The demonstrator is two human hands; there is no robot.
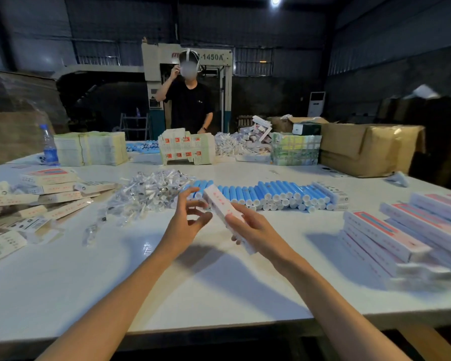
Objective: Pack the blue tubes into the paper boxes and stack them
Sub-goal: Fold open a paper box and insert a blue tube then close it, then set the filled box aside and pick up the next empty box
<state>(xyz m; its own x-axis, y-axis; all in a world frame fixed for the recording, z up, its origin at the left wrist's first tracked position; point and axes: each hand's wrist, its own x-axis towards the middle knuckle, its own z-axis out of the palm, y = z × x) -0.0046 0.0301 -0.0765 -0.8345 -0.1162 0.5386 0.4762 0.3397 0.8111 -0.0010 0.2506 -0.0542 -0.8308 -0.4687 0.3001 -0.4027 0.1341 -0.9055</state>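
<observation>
Right hand [248,227] grips box [218,201] at near end, fingers curled round it; long axis points away-left. Left hand [188,217] just left of box's far end, fingers spread, seemingly not touching. Tubes [271,194] just behind box.

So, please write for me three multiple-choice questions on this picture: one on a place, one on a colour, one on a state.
1. Where does the long row of blue tubes lie?
A. on the white table
B. in a plastic bucket
C. on the floor

2. What colour are the tube caps?
A. red
B. white
C. black

3. What does the right hand do?
A. rests flat on a keyboard
B. grips a pair of scissors
C. holds a paper box

Answers:
1 A, the row runs across the table beyond the held box.
2 B, white ends face the camera.
3 C, its fingers curl round the box.
</observation>
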